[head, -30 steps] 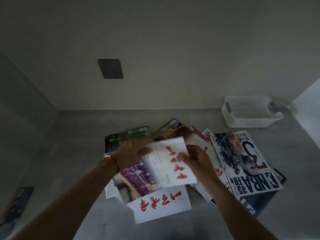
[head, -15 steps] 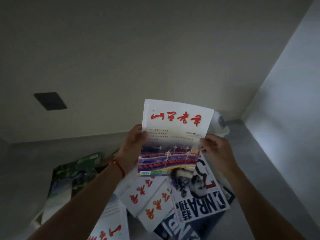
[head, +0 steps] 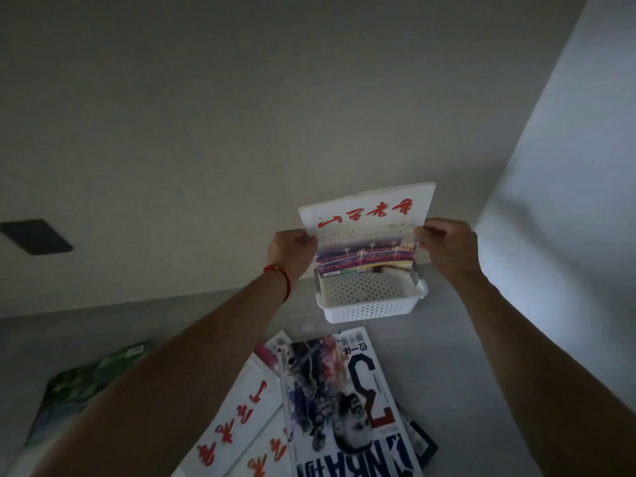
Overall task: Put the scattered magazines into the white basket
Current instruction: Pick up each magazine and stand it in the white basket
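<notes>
A dim, plain indoor room, likely a home: bare off-white walls (head: 241,115) meet at a corner, with a dark wall plate (head: 34,236) set into one. A grey surface below carries scattered magazines (head: 344,407) and a white perforated plastic basket (head: 370,309), ordinary household clutter.

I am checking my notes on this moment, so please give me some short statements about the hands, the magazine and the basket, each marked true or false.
1. Both the left hand and the right hand hold the red-titled magazine. True.
2. The magazine lies flat inside the white basket. False: it stands upright over the basket's far side.
3. The NBA magazine remains on the table. True.
4. The left wrist is bare. False: it wears a red string.
</notes>
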